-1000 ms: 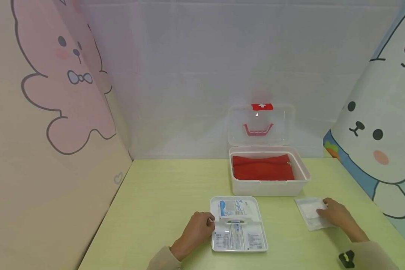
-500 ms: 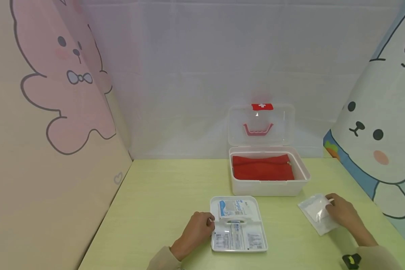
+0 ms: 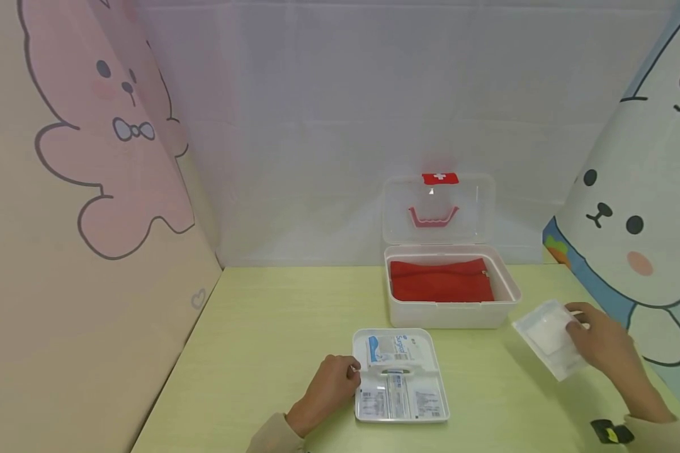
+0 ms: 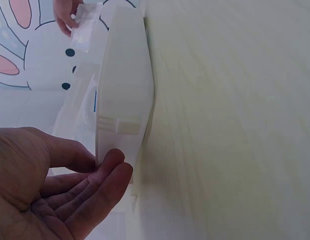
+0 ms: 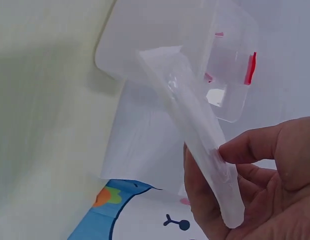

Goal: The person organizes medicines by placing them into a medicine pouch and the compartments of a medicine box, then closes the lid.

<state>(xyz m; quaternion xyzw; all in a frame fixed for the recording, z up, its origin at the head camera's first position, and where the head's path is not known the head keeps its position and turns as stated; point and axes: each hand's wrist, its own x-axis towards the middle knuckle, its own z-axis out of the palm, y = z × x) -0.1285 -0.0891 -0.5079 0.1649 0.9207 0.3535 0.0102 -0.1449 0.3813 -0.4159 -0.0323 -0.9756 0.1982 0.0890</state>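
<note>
My left hand (image 3: 328, 387) pinches the left rim of a white plastic tray (image 3: 429, 375) on the table; in the left wrist view, thumb and fingertips grip its side wall (image 4: 125, 65). Inside the tray are a packet lettered "Surgical" (image 3: 393, 349), two small printed packets, the left one (image 3: 372, 402) beside a slim central packet (image 3: 398, 396). My right hand (image 3: 603, 340) holds a flat white packet in a clear wrapper (image 3: 546, 333) between thumb and fingers, raised over the table at the right. Seen edge-on from the right wrist, the packet (image 5: 195, 115) is tilted.
Behind the tray stands a white first-aid box (image 3: 442, 316), its clear lid (image 3: 396, 207) raised against the backdrop. A red zippered pouch (image 3: 442, 283) fills much of the box. Printed cartoon panels wall in both sides of the pale table (image 3: 277, 314).
My right hand has lifted the white packet off the table and carried it up and to the right. The left hand and tray have stayed in place.
</note>
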